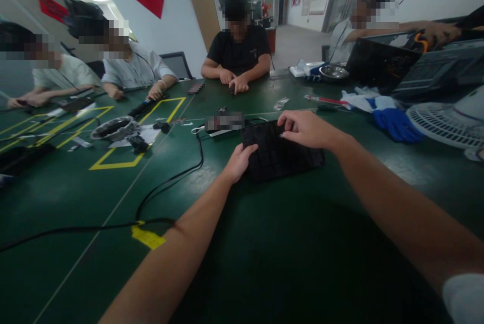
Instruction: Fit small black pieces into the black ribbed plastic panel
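Observation:
A flat black tray [283, 160], seemingly divided into compartments, lies on the green table in front of me. My left hand [241, 161] grips its left edge, thumb on top and fingers down the outer side. Over the tray's far part is my right hand [304, 129], its thumb and fingers closed in a pinch. A tiny shiny spot shows at those fingertips, too small to name. The tray's dark inside hides any small contents.
Black cable [170, 180] with a yellow tag [148, 236] crosses the table on my left. Beyond the tray sits a small box [225, 122]. Blue-and-white gloves [395, 122], a white fan [442, 122] and a metal bowl [335, 71] stand right. Several people sit around the table.

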A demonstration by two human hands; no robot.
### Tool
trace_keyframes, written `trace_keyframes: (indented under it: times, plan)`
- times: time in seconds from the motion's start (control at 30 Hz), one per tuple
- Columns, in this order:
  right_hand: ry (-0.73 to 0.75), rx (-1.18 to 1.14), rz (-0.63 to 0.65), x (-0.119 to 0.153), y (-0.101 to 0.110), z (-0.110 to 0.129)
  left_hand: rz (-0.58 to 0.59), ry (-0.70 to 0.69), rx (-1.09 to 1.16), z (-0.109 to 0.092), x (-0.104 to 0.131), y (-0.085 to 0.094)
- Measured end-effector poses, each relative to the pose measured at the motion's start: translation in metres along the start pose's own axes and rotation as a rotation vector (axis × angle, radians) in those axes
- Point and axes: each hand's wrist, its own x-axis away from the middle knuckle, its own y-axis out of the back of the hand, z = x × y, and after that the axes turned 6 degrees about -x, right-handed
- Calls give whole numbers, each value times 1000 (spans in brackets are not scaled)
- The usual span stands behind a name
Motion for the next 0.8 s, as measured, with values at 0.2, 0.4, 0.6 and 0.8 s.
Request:
trace_keyframes:
  times: [0.2,0.4,0.6,0.8]
  plan:
    - [48,83,-20,-1,-5,2,-22,-34,-5,1,0,0]
    - [101,144,-41,-2,-10,2,-80,-48,-23,-2,3,2]
    - [58,196,-25,-3,-10,11,-82,-43,-29,-2,1,5]
    - [4,236,-19,-3,-11,18,-72,-40,-46,3,-3,10]
